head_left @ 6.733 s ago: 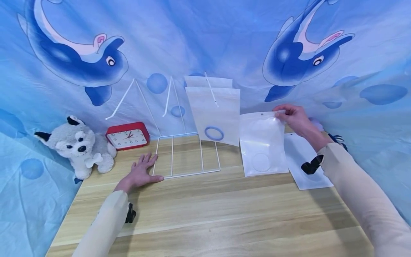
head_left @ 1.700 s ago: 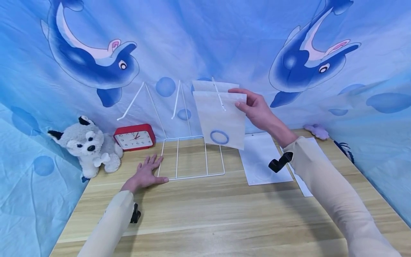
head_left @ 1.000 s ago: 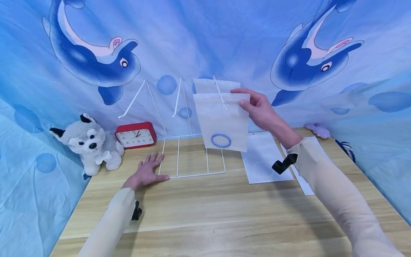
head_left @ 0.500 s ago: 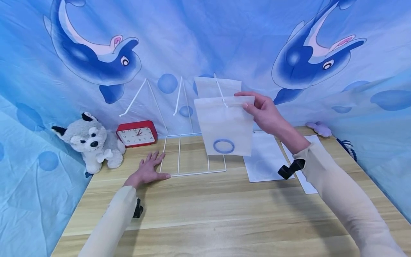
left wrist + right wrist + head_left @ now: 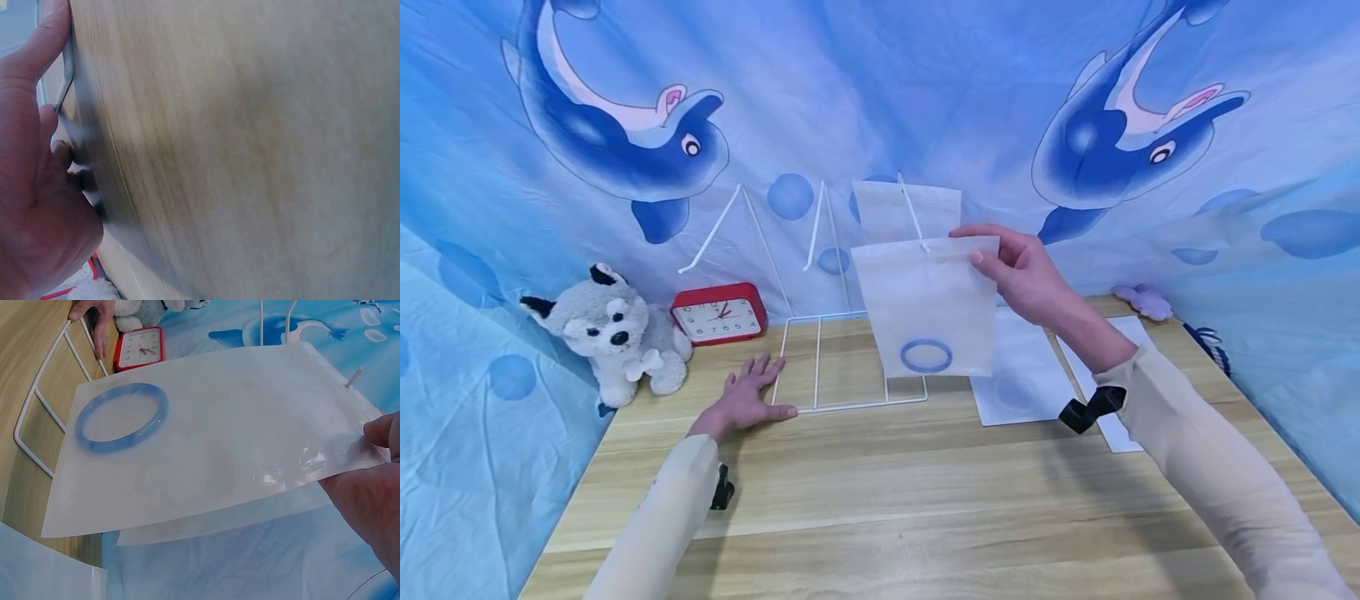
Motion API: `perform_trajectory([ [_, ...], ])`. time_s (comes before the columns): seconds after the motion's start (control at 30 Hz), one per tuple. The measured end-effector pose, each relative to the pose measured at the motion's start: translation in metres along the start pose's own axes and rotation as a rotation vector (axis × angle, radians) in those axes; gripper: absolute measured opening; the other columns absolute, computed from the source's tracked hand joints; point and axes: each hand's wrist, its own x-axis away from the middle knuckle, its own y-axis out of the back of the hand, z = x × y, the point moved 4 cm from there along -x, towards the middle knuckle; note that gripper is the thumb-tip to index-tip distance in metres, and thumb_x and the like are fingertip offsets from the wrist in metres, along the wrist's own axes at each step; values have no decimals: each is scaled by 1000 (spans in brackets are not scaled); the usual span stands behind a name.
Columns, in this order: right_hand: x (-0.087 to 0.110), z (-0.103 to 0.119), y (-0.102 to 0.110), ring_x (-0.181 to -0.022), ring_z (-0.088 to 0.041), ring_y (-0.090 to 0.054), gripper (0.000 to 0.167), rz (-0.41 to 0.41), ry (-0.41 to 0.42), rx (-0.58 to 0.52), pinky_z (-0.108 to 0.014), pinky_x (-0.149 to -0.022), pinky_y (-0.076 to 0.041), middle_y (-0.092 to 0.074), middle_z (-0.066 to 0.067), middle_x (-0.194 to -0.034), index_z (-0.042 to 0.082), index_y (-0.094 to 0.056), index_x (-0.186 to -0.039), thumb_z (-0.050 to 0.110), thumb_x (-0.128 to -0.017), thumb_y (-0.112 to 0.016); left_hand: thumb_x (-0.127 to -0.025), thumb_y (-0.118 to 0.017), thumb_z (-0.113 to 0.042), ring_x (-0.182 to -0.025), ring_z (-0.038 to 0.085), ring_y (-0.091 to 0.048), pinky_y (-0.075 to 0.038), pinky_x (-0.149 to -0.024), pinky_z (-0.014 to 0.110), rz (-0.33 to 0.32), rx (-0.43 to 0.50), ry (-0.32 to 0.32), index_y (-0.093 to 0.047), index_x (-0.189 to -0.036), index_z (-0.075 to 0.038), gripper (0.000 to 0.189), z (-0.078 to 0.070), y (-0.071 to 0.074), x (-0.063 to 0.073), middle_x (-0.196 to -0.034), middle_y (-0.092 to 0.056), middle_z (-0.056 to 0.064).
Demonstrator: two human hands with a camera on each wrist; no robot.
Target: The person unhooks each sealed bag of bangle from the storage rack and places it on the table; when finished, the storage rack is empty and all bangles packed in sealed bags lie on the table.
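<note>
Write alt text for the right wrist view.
Right hand pinches a white pouch by its top corner; a blue ring shows in it and a white rod tip protrudes near its top edge. A second pouch is partly hidden behind; beyond, the left hand touches a wire rack near a red clock.

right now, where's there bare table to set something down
The widest patch is the front of the table, bordered by the left sleeve, right sleeve and wire rack. Crowded: back left, with plush dog and clock; back centre and right, with held bag and flat bags.
</note>
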Motion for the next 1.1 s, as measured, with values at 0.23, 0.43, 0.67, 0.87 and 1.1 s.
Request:
perform_trajectory([
  [0.23,7,6,0,-54,-27,-48,32,-14,0,35,-28,-52,-45,-41,-14,-65,16,-64,-135,17,-104,-57,-79,-73,-62,-145,54,1,3,-109,72,-4,2,-4,-24,-158,-4,109,0,-1,1,-161,-11,30],
  [0.43,11,12,0,-57,-21,-55,30,-13,8,-19,-26,-55,-50,-50,-9,-68,14,-65,-133,14,-104,-56,-79,-73,-62,-145,54,1,3,-109,72,-6,5,-5,-24,-158,-4,109,-1,-2,1,-161,-10,30],
  [0.67,17,19,0,-58,-17,-62,30,3,62,-63,-24,-58,-54,-59,-8,-69,12,-66,-131,11,-104,-56,-79,-73,-62,-145,53,1,3,-110,72,-3,0,4,-24,-158,-5,110,-2,0,0,-161,-11,30],
  [0.87,26,21,0,-87,-24,-72,30,14,57,-121,-33,-73,-60,-71,-10,-107,12,-66,-131,10,-104,-54,-80,-71,-63,-146,53,2,4,-110,71,9,-8,8,-22,-159,-6,110,-2,-1,-1,-162,-9,30],
  [1.1,39,20,-2,-80,-21,-71,29,5,35,-118,-28,-66,-58,-71,-12,-97,12,-67,-129,9,-104,-54,-80,-71,-62,-145,54,2,4,-110,71,17,-9,11,-21,-159,-5,109,-1,0,0,-162,-8,30],
])
